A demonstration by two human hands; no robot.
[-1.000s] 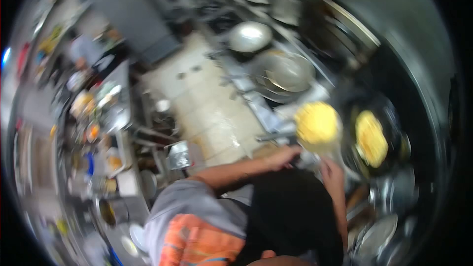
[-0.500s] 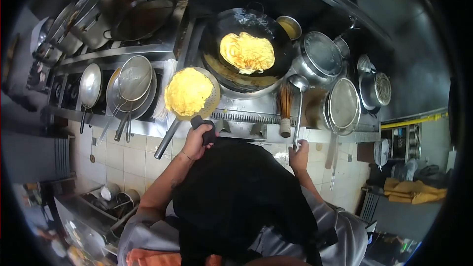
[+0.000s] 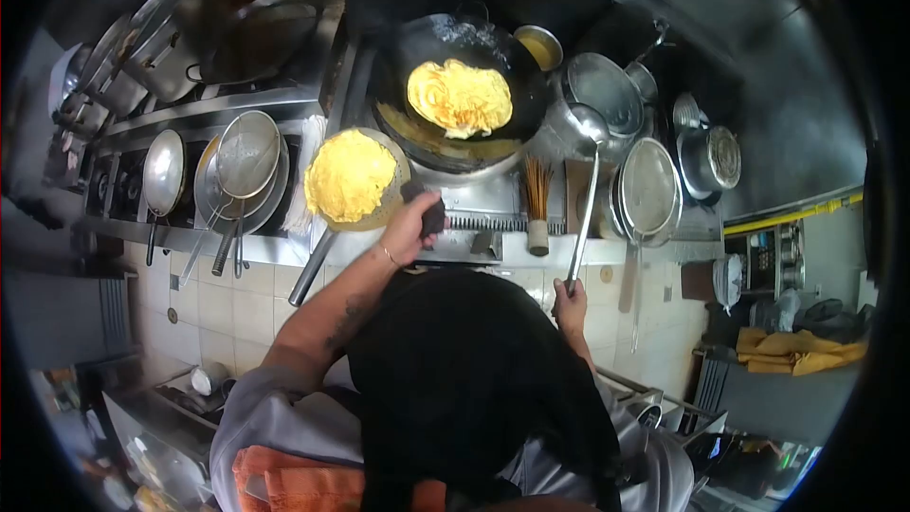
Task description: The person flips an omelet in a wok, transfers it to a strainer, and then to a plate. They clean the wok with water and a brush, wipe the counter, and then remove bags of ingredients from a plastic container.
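Note:
My left hand (image 3: pixel 409 229) is closed around a dark folded cloth (image 3: pixel 432 212), just below the near left rim of the wok. My right hand (image 3: pixel 571 306) grips the handle end of a long metal ladle (image 3: pixel 585 216), whose bowl is up at the right of the wok. In the black wok (image 3: pixel 462 33) lies a browned yellow omelette (image 3: pixel 462 99). Left of the wok, another omelette (image 3: pixel 349 175) rests on a perforated skimmer (image 3: pixel 402 173), apart from my left hand; its handle points toward me.
A bamboo wok brush (image 3: pixel 537 207) stands between wok and ladle. To the right are a lidded pot (image 3: pixel 607 90), strainers (image 3: pixel 650 185) and a small pot of yellow liquid (image 3: pixel 540 45). A round sieve (image 3: pixel 248 154) and a pan (image 3: pixel 165 171) sit at left.
My left hand has moved right with the dark cloth, away from the skimmer. My right hand has closed on the ladle, and its bowl has shifted farther from me. The view has shifted slightly.

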